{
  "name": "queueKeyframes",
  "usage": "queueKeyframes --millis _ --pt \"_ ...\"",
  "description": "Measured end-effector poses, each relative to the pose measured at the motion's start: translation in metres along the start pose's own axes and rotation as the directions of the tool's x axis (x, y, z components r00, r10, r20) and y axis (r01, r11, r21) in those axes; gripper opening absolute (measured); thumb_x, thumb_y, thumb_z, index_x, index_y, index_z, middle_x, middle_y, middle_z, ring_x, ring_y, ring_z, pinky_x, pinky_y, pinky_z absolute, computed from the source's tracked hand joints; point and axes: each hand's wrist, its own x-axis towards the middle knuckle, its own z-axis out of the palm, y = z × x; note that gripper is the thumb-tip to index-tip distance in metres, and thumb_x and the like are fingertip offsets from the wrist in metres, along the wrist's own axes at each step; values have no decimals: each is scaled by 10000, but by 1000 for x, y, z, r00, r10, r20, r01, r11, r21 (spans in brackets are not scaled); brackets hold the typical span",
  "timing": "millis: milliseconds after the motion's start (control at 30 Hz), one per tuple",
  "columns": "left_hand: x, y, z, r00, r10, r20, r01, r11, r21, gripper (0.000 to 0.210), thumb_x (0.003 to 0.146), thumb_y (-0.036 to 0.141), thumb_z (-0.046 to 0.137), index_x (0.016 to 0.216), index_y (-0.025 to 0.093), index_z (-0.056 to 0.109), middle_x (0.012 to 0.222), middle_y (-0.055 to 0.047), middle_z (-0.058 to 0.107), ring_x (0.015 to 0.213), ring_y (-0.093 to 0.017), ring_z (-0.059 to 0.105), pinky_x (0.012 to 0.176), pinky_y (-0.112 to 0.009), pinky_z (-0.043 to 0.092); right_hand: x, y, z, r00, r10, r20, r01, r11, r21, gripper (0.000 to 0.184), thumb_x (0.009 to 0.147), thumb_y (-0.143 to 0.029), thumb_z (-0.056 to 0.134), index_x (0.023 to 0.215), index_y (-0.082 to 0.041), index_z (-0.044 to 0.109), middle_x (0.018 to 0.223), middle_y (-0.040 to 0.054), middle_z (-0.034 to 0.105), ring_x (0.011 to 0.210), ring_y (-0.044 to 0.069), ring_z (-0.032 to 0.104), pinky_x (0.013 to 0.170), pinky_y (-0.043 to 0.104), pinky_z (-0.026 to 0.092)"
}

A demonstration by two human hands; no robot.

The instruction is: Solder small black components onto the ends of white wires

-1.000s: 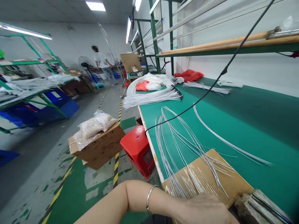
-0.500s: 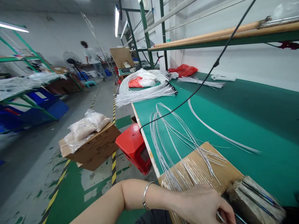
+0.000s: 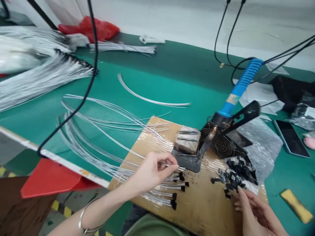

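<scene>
My left hand [image 3: 157, 170] is closed in a pinch on a thin white wire, whose end sticks out past the fingertips. Below it, several white wires [image 3: 157, 193] with black caps [image 3: 174, 204] lie on the brown cardboard [image 3: 204, 209]. My right hand [image 3: 258, 213] is at the lower right, its fingertips at the edge of a pile of small black caps [image 3: 231, 177]. Those fingers are drawn together; what lies between them is too small to make out. A blue-handled soldering iron [image 3: 246, 82] leans in its stand between and beyond the hands.
Loose white wires [image 3: 105, 123] spread over the green table [image 3: 177, 82]. A wrapped block [image 3: 187, 140] carries thin metal rods. At right are a phone [image 3: 291, 137] and a yellow sponge [image 3: 296, 206]. A black cable [image 3: 92, 65] hangs at left, above a red stool [image 3: 56, 178].
The view has swung right and down onto the cardboard. My left hand, earlier low beside the wrapped block, now pinches a wire. My right hand, the soldering iron and the cap pile have come into view.
</scene>
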Motion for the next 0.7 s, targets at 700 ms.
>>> queueKeyframes --millis 700 --pt "-1 7 5 999 19 -44 -17 999 40 311 840 453 693 782 152 745 720 -47 658 628 -141 448 586 -280 304 -27 -56 70 955 14 -297 -22 1000 -23 409 803 -551 914 938 -170 851 717 50 778 563 135 688 593 197 609"
